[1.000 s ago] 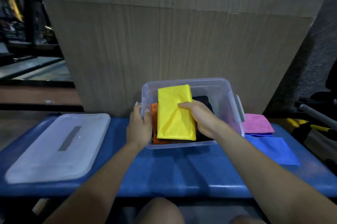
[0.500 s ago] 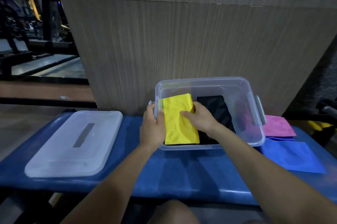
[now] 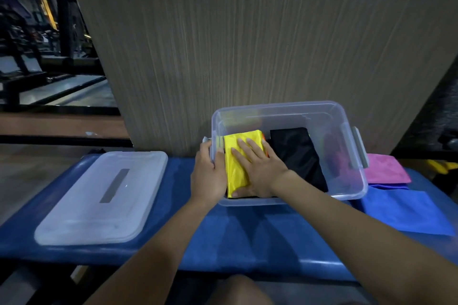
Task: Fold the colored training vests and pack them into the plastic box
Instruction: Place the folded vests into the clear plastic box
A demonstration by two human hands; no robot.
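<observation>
Your right hand (image 3: 257, 168) lies flat with fingers spread, palm pressing down on the folded yellow vest (image 3: 236, 168) inside the clear plastic box (image 3: 347, 188) — the vest sits in the box's left part, with a sliver of orange showing at its right edge. Your left hand (image 3: 208, 173) is wrapped around the box's left wall, thumb over the rim, closed on the plastic. Beside the yellow one lies a folded black vest (image 3: 300, 156) (also in the box, just to the right). On the blue surface (image 3: 247, 235) the box's lid (image 3: 104, 195) rests well to the left; a pink cloth (image 3: 386, 170) and a blue cloth (image 3: 406, 213) lie to the right of the box.
</observation>
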